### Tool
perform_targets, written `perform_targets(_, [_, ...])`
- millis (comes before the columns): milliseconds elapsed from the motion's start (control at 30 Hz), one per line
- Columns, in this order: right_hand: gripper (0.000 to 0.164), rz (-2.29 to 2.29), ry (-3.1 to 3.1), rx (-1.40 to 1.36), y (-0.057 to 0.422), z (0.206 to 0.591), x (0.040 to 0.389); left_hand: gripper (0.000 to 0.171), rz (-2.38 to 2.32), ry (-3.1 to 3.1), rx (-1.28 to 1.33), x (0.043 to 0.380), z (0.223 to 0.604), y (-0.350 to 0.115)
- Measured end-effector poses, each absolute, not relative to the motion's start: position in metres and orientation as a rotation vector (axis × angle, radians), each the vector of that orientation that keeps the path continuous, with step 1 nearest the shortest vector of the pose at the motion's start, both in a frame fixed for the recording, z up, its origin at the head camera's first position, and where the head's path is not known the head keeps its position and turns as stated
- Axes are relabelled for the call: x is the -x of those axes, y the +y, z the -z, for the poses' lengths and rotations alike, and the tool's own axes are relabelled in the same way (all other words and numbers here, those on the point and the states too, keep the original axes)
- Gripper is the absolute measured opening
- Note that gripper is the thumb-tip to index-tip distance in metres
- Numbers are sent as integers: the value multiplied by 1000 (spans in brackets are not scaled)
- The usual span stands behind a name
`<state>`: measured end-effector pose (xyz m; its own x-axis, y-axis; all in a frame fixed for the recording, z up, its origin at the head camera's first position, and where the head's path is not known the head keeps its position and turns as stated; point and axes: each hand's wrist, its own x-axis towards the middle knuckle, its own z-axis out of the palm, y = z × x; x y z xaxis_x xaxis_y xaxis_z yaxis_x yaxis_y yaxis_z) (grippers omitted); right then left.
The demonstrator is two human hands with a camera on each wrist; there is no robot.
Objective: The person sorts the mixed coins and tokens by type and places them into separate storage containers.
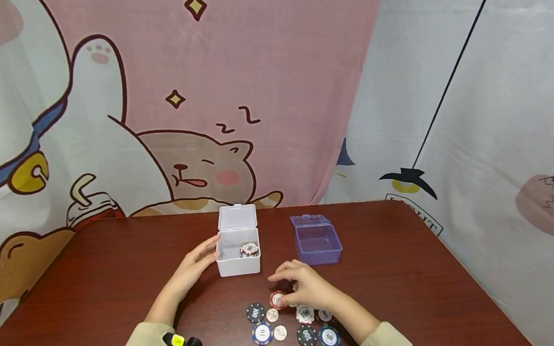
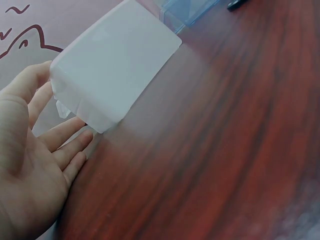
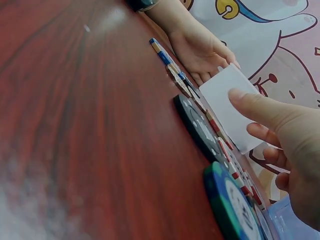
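Note:
A white lidded box (image 1: 239, 266) stands at the back of the table with its lid up and a few poker chips (image 1: 249, 249) inside. My left hand (image 1: 194, 266) rests its outstretched fingertips against the box's left side. In the left wrist view, those fingers (image 2: 70, 134) lie loosely by the box's end. Over the loose chips hovers my right hand (image 1: 307, 285), thumb and fingers apart, with nothing seen between them. Its thumb tip overlaps a red-and-white chip (image 1: 275, 298) in the head view. The right palm partly hides other chips.
A clear purple box (image 1: 320, 257) with its lid up stands right of the white one. Nearer the front lie a black chip (image 1: 256, 312), a blue-edged chip (image 1: 262, 333), a pale coin-like disc (image 1: 280, 333), another black chip (image 1: 306, 336) and a blue-green chip (image 1: 329, 337).

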<state>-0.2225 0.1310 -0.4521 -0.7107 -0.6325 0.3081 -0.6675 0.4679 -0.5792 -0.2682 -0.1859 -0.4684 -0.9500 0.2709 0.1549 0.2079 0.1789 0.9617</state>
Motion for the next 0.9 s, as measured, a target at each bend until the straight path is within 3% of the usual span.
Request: perform_targets(900, [43, -1047, -2743, -1269, 133, 457, 222, 50, -1924, 2374, -485, 268, 468, -186])
